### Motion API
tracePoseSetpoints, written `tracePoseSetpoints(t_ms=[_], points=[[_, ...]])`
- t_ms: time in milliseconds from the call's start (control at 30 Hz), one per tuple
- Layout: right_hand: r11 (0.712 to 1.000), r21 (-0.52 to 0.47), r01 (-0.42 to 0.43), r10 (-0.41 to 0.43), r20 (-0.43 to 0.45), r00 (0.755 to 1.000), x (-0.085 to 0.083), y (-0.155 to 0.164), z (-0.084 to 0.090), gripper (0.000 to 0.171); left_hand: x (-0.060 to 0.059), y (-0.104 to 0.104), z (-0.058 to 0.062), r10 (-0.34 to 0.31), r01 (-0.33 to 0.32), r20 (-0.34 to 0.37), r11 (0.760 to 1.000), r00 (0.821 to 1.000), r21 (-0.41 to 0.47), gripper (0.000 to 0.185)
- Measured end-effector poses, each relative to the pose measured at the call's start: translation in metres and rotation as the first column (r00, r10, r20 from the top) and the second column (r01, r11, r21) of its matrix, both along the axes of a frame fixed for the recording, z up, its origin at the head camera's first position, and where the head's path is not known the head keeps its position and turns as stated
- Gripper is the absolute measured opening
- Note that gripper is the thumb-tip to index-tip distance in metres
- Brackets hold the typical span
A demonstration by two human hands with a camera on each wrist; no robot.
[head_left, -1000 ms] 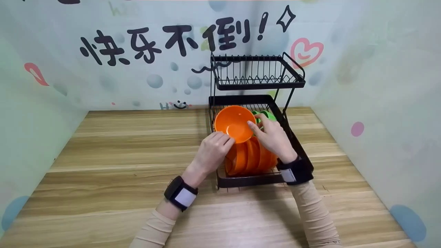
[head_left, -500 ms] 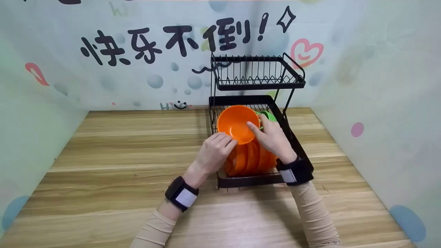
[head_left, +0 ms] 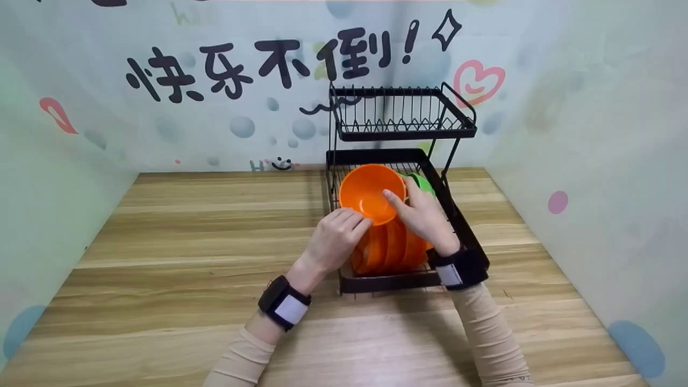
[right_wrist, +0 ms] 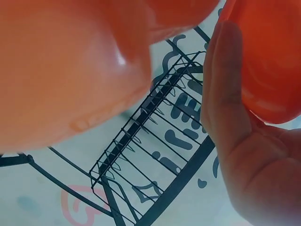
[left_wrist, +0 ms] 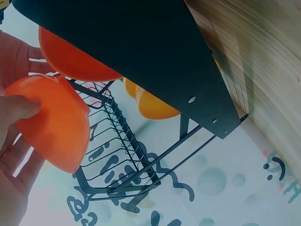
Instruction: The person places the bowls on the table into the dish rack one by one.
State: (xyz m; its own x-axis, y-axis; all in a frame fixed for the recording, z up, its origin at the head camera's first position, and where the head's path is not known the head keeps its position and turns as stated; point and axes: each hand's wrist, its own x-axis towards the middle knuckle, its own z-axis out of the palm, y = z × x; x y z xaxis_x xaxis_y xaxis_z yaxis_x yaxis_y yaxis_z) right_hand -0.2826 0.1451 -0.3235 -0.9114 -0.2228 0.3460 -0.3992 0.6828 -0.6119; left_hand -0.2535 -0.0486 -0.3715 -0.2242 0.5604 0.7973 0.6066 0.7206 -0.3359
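An orange bowl (head_left: pixel 370 193) is held on edge over the lower tier of a black two-tier dish rack (head_left: pixel 467 231), its hollow facing me. My left hand (head_left: pixel 334 239) grips its near left rim, and my right hand (head_left: pixel 424 217) holds its right rim with the thumb inside the bowl. Several more orange bowls (head_left: pixel 389 246) stand on edge in the rack below. A green cup (head_left: pixel 422 181) sits just behind my right hand. The left wrist view shows the held orange bowl (left_wrist: pixel 51 122) in my fingers (left_wrist: pixel 16 107); the right wrist view shows the orange bowl (right_wrist: pixel 273 56) against my thumb (right_wrist: pixel 225 89).
The rack's upper tier (head_left: pixel 400 113) holds nothing and stands above the rear of the lower tier. The wooden table (head_left: pixel 188 242) stretches left of the rack. Patterned walls close in the back and both sides.
The held bowl has shifted slightly right and settled closer over the standing bowls. Both hands stayed on its rim.
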Motion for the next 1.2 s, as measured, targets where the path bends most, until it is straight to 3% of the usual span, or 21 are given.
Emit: tracePoseSetpoints(t_ms=[267, 467, 1200], points=[[0.994, -0.104, -0.025, 0.022, -0.037, 0.999, -0.0017, -0.0028, -0.0022, 0.05, 0.0001, 0.0014, -0.0003, -0.042, 0.042, -0.002, 0.999, 0.999, 0.026, 0.01], [0.983, -0.181, -0.044, 0.045, -0.002, 0.999, -0.0006, -0.004, -0.0006, 0.051, -0.001, 0.0023, -0.0011, -0.063, 0.065, -0.036, 0.997, 0.997, 0.041, 0.008], [0.961, -0.276, -0.019, 0.027, 0.026, 0.999, 0.0012, -0.0044, 0.001, 0.042, 0.0003, 0.003, -0.0015, -0.074, 0.075, -0.055, 0.997, 0.996, 0.014, 0.01]])
